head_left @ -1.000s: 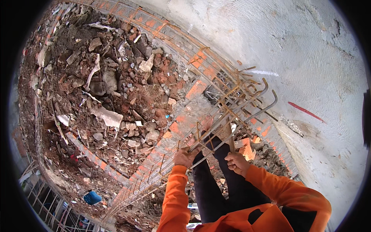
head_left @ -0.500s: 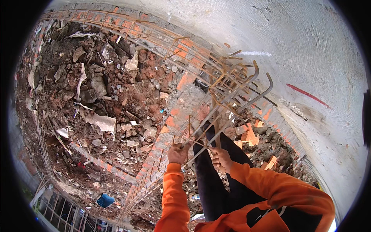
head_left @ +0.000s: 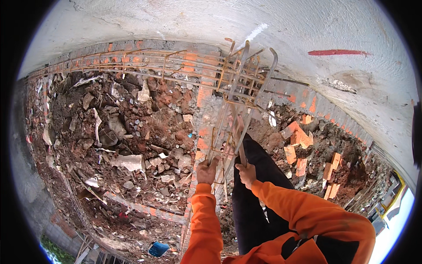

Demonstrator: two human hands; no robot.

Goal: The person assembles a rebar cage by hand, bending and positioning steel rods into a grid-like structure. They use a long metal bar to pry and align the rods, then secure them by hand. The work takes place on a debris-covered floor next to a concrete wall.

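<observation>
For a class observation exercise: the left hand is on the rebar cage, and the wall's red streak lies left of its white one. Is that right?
No: in the head view, the red streak lies right of the white streak.

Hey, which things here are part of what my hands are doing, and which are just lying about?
Seem part of the job:
- steel bar cage, gripped by your left hand
- brown bar, in your right hand

Apparently just lying about:
- loose orange bricks, right
- pale broken chunk, left
- blue object, lower left; kind unclear
</observation>
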